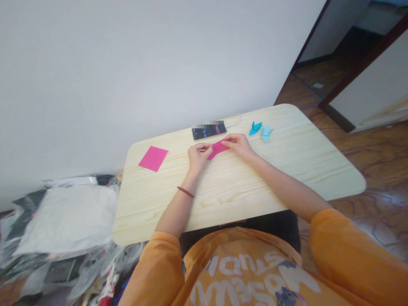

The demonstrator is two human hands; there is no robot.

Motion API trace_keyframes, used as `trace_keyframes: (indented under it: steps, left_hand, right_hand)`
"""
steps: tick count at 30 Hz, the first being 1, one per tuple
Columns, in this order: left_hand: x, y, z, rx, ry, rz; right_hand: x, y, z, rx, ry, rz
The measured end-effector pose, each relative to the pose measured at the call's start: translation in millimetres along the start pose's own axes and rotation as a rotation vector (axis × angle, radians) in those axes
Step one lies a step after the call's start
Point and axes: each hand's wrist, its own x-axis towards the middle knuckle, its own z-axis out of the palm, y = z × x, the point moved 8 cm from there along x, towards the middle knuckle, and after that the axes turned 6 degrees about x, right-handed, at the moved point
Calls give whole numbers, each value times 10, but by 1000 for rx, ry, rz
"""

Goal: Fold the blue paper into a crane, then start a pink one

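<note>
From the head view, my desk (287, 170) is a light wood board with rounded corners, its far edge set against a white wall (127, 63). A square pink paper sheet (153, 158) lies flat on the desk, to the left of my hands. A phone (208, 130) lies just beyond my hands, with a white cable (236, 120) running from it. Two origami birds, one blue (255, 128) and one pale blue (266, 132), stand near my right hand. A heap of plastic bags (65, 219) sits on the floor left of the desk.

The pink paper strip (218, 149) is held above the desk between my hands. My left hand (199, 155), with a beaded bracelet (185, 192) at the wrist, pinches one end. My right hand (237, 144) grips the other end with its fingers partly curled.
</note>
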Motion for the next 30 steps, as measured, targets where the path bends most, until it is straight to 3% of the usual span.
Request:
trace_keyframes:
  steps: [9, 14, 23, 30]
  left_hand:
    - [95, -62, -212, 213, 51, 74]
    - [123, -87, -414, 237, 179, 45]
    - [123, -153, -9, -226, -206, -25]
    - [116, -212, 29, -278, -222, -65]
  right_hand:
    - [27, 33, -117, 29, 88, 53]
    - [45, 48, -295, 46, 208, 60]
    - [76, 189, -238, 166, 91, 170]
    - [92, 178, -219, 200, 49, 172]
